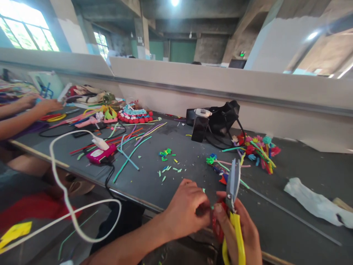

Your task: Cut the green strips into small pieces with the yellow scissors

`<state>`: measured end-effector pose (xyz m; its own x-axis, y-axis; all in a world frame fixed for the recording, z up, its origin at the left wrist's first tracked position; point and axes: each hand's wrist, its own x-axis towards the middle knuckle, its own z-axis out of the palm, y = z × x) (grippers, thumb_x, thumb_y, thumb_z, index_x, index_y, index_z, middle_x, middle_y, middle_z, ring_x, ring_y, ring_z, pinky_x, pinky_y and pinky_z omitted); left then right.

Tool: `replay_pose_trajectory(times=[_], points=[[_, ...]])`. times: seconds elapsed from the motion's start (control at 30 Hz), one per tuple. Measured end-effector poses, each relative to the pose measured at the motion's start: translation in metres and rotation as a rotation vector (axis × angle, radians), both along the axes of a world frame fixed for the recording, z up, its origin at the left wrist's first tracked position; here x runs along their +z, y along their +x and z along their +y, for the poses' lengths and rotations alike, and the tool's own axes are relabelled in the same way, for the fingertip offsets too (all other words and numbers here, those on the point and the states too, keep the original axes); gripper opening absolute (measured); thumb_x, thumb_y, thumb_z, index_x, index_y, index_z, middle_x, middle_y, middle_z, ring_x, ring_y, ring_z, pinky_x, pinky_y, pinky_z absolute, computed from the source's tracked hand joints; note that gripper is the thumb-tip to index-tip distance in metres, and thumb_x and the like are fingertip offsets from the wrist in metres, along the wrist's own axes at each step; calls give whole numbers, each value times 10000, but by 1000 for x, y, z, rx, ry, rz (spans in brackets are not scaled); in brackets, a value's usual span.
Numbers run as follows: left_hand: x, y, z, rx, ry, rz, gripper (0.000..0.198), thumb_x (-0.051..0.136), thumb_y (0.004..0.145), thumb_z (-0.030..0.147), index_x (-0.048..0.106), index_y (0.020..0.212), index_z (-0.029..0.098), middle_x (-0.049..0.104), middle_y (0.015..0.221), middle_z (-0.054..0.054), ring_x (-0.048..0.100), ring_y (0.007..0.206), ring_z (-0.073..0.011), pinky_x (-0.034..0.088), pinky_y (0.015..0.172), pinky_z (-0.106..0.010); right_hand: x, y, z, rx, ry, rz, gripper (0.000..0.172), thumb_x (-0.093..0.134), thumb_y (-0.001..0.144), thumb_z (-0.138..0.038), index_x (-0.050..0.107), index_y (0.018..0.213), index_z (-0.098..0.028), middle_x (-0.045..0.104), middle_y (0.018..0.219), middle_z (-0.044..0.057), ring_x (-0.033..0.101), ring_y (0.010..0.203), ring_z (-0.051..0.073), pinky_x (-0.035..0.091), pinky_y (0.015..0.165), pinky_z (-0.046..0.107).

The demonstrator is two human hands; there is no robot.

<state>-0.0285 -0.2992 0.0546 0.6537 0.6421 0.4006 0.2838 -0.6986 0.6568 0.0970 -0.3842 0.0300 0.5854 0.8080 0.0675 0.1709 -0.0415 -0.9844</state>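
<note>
My right hand holds a pair of scissors with yellow handles, blades pointing up and pressed together. Something red is also in that hand, partly hidden by the fingers; its kind is unclear. Close beside it, my left hand is closed with curled fingertips, and what they pinch is hidden. A speck of green shows between the two hands. On the table beyond lie short green and yellow clippings and a small bunch of green and blue fuzzy stems.
Long coloured fuzzy stems lie to the left, near a magenta power adapter with a white cable. Behind stand a phone and a black bag. Fuzzy flowers lie right. Another person's hands work far left.
</note>
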Motion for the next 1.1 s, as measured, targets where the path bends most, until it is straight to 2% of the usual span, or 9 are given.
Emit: replay_pose_trajectory(times=[0.17, 0.27, 0.33, 0.53, 0.67, 0.73, 0.83, 0.97, 1.1], points=[[-5, 3, -5, -8, 221, 51, 139, 599, 728, 84, 607, 675, 212, 603, 626, -23, 509, 663, -181, 333, 811, -364, -1, 9, 3, -31, 4, -75, 452, 695, 767, -543, 649, 1065, -206, 613, 640, -46, 524, 422, 100, 430, 401, 194], [-4, 3, -7, -20, 223, 38, 128, 602, 735, 96, 627, 683, 210, 608, 633, -31, 506, 666, -184, 341, 827, -371, -9, 19, 5, 35, 52, -222, 409, 708, 760, -502, 680, 1026, -194, 676, 704, 1, 604, 515, 136, 478, 466, 214], [-2, 2, -7, -20, 84, 16, 111, 604, 743, 125, 632, 669, 203, 609, 632, -25, 516, 676, -179, 352, 826, -360, -13, 21, 4, 35, 65, -248, 391, 686, 787, -482, 679, 1052, -194, 687, 718, 8, 615, 534, 140, 482, 478, 214], [1, -4, 1, -23, -820, -12, 88, 610, 685, 250, 664, 668, 182, 524, 578, 40, 439, 576, -120, 323, 575, -248, -14, 11, 2, -18, 107, -182, 400, 670, 806, -473, 659, 1100, -201, 675, 705, -3, 617, 548, 132, 485, 496, 205], [-6, -3, 6, -100, -1135, -87, 68, 649, 589, 229, 648, 625, 171, 492, 546, 61, 376, 541, -92, 267, 547, -246, -11, 6, 0, -13, 116, -150, 387, 685, 791, -477, 660, 1070, -210, 671, 722, -10, 629, 576, 128, 509, 548, 205], [-8, -2, 7, -122, -1230, -157, 71, 675, 568, 217, 650, 617, 170, 514, 544, 57, 390, 539, -91, 268, 550, -248, -10, 6, -1, -4, 103, -143, 388, 684, 799, -476, 649, 1081, -212, 668, 738, -15, 621, 570, 120, 514, 559, 204], [-6, -1, 8, -62, -1235, -344, 68, 694, 577, 213, 670, 615, 162, 557, 563, 35, 427, 562, -96, 296, 577, -248, -9, 9, -1, 11, 96, -219, 373, 651, 837, -475, 632, 1103, -214, 670, 746, -21, 632, 576, 119, 524, 575, 201], [3, -1, 12, 98, -1192, -724, 83, 729, 619, 218, 676, 642, 158, 558, 581, 24, 470, 611, -101, 346, 650, -247, -14, 16, 1, 98, 157, -539, 271, 626, 878, -408, 641, 1061, -209, 703, 763, -21, 670, 590, 113, 531, 583, 168], [4, 0, 14, 125, -1229, -1023, 105, 750, 675, 223, 660, 681, 168, 535, 603, 26, 500, 647, -108, 386, 711, -255, -29, 15, 5, 155, 204, -732, 246, 604, 907, -366, 645, 1069, -185, 732, 842, 24, 697, 633, 125, 545, 595, 169]])
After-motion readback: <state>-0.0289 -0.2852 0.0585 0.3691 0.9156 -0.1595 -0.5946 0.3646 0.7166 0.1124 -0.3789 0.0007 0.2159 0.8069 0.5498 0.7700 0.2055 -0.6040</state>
